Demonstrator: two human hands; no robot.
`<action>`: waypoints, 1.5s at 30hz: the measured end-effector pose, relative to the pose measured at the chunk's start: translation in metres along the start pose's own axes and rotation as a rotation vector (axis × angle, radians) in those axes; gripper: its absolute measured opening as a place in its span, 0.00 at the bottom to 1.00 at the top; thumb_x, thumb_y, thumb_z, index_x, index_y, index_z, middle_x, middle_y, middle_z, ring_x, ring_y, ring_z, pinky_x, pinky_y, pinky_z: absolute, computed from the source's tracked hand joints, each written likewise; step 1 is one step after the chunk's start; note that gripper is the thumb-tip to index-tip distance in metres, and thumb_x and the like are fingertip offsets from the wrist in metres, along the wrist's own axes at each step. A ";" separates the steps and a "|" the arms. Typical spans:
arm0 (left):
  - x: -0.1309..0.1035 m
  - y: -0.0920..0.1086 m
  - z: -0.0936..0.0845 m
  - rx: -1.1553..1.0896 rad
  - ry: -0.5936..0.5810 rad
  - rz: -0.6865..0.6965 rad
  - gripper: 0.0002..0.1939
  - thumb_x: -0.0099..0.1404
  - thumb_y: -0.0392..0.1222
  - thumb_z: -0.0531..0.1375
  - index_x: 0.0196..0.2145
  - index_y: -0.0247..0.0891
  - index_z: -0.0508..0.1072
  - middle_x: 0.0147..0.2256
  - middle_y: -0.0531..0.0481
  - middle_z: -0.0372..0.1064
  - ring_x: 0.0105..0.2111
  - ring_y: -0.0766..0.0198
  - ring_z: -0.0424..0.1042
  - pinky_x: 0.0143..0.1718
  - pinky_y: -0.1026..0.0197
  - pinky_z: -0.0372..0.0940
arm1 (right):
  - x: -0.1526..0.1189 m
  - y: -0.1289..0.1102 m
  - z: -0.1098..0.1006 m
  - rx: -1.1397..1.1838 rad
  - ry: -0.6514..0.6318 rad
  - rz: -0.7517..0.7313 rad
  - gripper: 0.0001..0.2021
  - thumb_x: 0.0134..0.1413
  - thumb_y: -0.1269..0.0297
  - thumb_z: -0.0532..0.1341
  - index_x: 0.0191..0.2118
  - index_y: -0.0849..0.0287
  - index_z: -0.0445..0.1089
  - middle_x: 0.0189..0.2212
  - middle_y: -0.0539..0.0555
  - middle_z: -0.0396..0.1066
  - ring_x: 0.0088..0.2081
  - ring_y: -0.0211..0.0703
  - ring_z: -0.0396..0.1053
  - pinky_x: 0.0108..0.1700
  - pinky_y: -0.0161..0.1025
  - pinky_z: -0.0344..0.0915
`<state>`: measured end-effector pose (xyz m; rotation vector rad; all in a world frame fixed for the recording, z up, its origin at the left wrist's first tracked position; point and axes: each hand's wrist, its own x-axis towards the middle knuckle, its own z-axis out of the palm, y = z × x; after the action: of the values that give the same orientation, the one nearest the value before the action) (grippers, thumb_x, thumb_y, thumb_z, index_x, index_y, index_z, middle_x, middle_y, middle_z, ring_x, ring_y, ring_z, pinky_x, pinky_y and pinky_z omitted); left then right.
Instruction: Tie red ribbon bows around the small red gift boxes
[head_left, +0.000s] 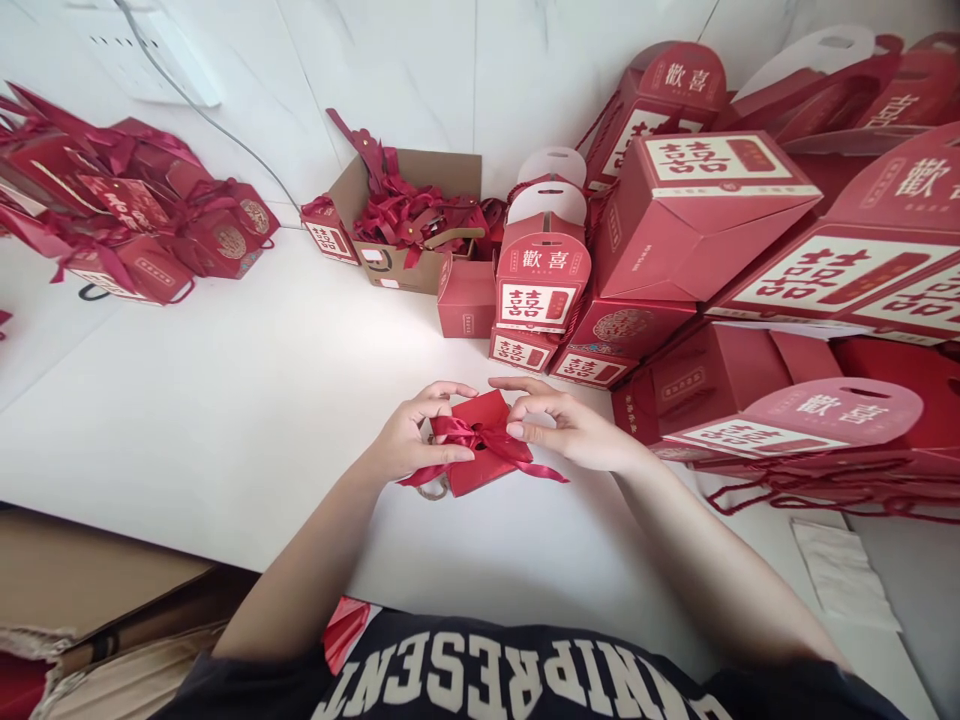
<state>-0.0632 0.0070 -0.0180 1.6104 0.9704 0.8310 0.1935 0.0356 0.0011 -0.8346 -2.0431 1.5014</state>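
Note:
A small red gift box (480, 478) stands on the white table in front of me, with a dark red satin ribbon (517, 446) tied in a bow across its top. My left hand (420, 432) curls round the left loop of the bow, its thumb lying low over the box. At the right side my right hand (551, 422) has thumb and bent fingers closed at the ribbon by the knot. Both ribbon tails hang loose, one to each side. Part of a twisted cord handle (433, 490) shows beside the box, under my left hand.
At the right, several large red gift boxes (697, 230) are stacked high. An open cardboard box (420, 170) at the back holds red ribbons. Ribboned red boxes (142, 265) lie at the left, near a grey cable (217, 135). A white tissue (844, 570) lies at the right.

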 end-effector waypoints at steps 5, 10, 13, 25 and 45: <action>0.000 0.003 -0.001 0.006 -0.021 -0.040 0.10 0.54 0.43 0.70 0.30 0.36 0.75 0.55 0.41 0.62 0.57 0.48 0.64 0.55 0.50 0.64 | 0.001 0.007 0.000 0.111 -0.033 0.007 0.13 0.64 0.57 0.58 0.32 0.58 0.71 0.60 0.57 0.59 0.64 0.47 0.56 0.65 0.47 0.50; 0.001 0.008 0.000 -0.010 -0.047 -0.106 0.10 0.55 0.41 0.70 0.35 0.37 0.78 0.57 0.41 0.61 0.57 0.48 0.64 0.56 0.49 0.64 | 0.002 0.009 -0.001 0.156 -0.069 -0.005 0.14 0.66 0.58 0.57 0.30 0.59 0.70 0.59 0.57 0.59 0.64 0.47 0.55 0.65 0.45 0.50; 0.002 0.006 0.000 -0.044 -0.036 -0.083 0.09 0.53 0.41 0.71 0.33 0.36 0.78 0.56 0.41 0.62 0.56 0.49 0.66 0.55 0.49 0.65 | 0.002 0.010 -0.002 0.157 -0.086 -0.017 0.15 0.66 0.58 0.56 0.30 0.59 0.70 0.58 0.57 0.60 0.65 0.47 0.54 0.65 0.45 0.49; 0.004 -0.009 -0.001 -0.206 -0.064 -0.027 0.09 0.52 0.38 0.71 0.32 0.36 0.78 0.56 0.39 0.62 0.58 0.48 0.65 0.59 0.45 0.62 | 0.003 0.012 -0.003 0.174 -0.098 -0.028 0.16 0.66 0.57 0.56 0.30 0.59 0.71 0.59 0.56 0.60 0.64 0.46 0.56 0.65 0.43 0.50; 0.001 -0.003 0.009 -0.019 0.158 0.021 0.20 0.67 0.49 0.58 0.21 0.36 0.71 0.48 0.43 0.70 0.47 0.55 0.71 0.50 0.52 0.66 | -0.016 -0.035 0.029 -0.748 0.177 -0.105 0.15 0.68 0.57 0.51 0.33 0.58 0.68 0.32 0.57 0.68 0.35 0.46 0.63 0.41 0.43 0.58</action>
<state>-0.0554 0.0040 -0.0230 1.5589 1.0539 0.9908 0.1783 -0.0033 0.0258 -1.0515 -2.4726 0.5500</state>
